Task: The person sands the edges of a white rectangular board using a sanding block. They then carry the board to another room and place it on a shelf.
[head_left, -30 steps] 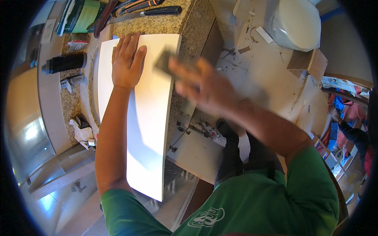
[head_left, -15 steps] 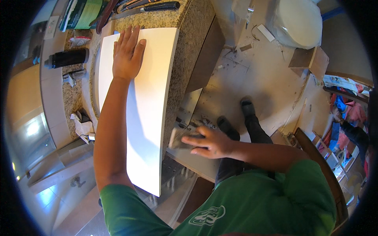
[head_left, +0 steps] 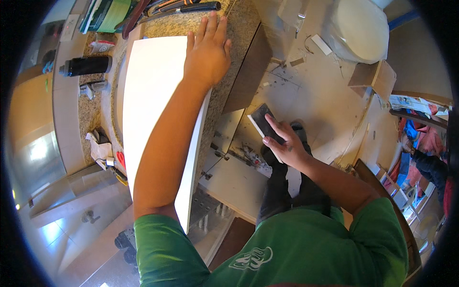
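On the left, a black bottle (head_left: 88,66) is on the speckled surface (head_left: 239,36), with a metal fitting (head_left: 93,88) just nearer and a pale cloth (head_left: 99,148) nearer still, a bit of red beside it. Next to these, to their right, lies the white board (head_left: 155,81), its long side running from near to far; the left forearm crosses above it. The left hand (head_left: 206,60) lies palm down at the board's far right corner, fingers straight and slightly spread, their tips past its far edge and near a tool's black handle (head_left: 203,7). Farther right, apart from the board and above the floor (head_left: 315,95), the right hand (head_left: 290,147) holds a dark block (head_left: 264,119) with a pale edge, tilted, the fingers pinching it. Far right stand a plastic-wrapped toilet (head_left: 358,33) and, just nearer, a brown box (head_left: 382,79). At the right rim, another person's dark sleeve (head_left: 432,165) shows.
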Available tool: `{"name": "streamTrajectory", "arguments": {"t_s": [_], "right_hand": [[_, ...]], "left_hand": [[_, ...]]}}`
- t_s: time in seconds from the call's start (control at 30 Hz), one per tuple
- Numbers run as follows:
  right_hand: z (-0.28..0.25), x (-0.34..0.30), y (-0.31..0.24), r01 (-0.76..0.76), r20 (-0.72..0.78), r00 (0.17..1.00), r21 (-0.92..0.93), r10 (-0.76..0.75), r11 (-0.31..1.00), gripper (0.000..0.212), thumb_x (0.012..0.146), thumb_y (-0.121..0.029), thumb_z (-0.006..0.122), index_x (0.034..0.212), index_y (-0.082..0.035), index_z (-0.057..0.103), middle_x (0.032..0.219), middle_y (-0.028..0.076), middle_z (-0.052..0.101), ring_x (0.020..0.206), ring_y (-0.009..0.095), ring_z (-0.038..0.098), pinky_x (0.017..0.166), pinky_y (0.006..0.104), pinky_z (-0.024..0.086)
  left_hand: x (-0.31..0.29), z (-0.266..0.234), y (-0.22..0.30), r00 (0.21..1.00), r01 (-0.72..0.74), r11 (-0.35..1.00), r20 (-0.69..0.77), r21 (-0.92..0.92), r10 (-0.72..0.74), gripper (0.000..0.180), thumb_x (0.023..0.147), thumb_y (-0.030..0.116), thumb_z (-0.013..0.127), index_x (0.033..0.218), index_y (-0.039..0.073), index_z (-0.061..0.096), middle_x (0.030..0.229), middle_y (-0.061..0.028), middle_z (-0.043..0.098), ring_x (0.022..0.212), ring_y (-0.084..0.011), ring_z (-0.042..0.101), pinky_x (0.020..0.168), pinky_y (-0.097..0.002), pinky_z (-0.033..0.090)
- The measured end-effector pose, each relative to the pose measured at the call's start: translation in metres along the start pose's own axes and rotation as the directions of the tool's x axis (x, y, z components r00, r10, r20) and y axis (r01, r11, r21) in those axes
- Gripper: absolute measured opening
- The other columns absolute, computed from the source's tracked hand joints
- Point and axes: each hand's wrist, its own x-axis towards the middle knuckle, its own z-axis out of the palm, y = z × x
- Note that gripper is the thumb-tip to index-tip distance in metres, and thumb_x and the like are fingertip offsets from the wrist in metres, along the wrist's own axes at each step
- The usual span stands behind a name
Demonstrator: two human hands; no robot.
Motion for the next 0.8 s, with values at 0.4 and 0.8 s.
{"name": "streamTrajectory", "arguments": {"t_s": [0.4, 0.8], "right_hand": [[-0.047, 0.081, -0.041, -0.124, -0.013, 0.99, 0.366, 0.138, 0.922, 0.079, 0.1, -0.038, 0.068, 0.16, -0.001, 0.032, 0.153, 0.021, 0.049, 0.137, 0.02, 0.048, 0.112, 0.0326, 0.038], [-0.046, 0.171, -0.094, 0.004, -0.16, 0.985, 0.363, 0.059, 0.932, 0.064, 0.106, -0.041, 0.057, 0.157, -0.006, 0.041, 0.152, 0.019, 0.052, 0.136, 0.024, 0.054, 0.114, 0.0338, 0.038]], "left_hand": [[-0.218, -0.079, 0.039, 0.924, 0.23, 0.972, 0.305, 0.045, -0.232, 0.097, 0.076, -0.013, 0.058, 0.164, 0.012, 0.025, 0.17, -0.0111, 0.025, 0.157, -0.0312, 0.023, 0.128, -0.0514, 0.018], [-0.321, -0.094, 0.041, 0.913, 0.335, 0.94, 0.228, 0.06, -0.339, 0.09, 0.077, -0.011, 0.057, 0.16, 0.018, 0.037, 0.168, -0.0146, 0.031, 0.155, -0.0384, 0.028, 0.125, -0.06, 0.019]]}}
